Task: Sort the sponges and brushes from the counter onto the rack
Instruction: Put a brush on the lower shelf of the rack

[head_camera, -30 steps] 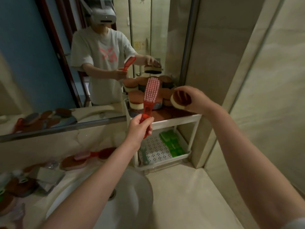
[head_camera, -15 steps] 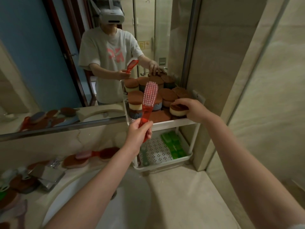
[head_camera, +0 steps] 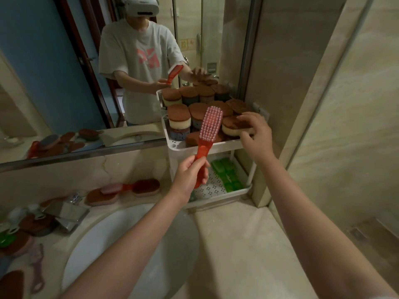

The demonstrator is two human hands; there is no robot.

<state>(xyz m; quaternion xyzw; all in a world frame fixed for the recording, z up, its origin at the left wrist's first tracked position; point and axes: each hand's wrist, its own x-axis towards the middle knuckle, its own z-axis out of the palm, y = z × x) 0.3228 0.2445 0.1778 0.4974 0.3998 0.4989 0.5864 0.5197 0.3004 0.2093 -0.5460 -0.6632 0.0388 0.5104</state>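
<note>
My left hand (head_camera: pixel 190 173) grips the red handle of a brush (head_camera: pixel 208 130) with pale pink bristles, held upright in front of the white two-tier rack (head_camera: pixel 207 145). The top tier is packed with brown-topped sponges (head_camera: pixel 179 117). My right hand (head_camera: pixel 255 131) hovers with spread fingers over a brown-and-cream sponge (head_camera: pixel 232 127) resting on the stack at the front right of the top tier; the fingertips touch or nearly touch it. Green sponges (head_camera: pixel 226 175) lie on the lower tier.
More brown sponges (head_camera: pixel 146 187) and a pink brush (head_camera: pixel 112 188) lie on the counter by the mirror, with a shiny metal holder (head_camera: pixel 67 212) and other sponges and brushes at the far left. A white sink basin (head_camera: pixel 121 251) sits below my left arm. Tiled walls close the right side.
My right hand carried the brown-and-cream sponge down onto the top tier and has opened over it. The left hand kept holding the red brush upright.
</note>
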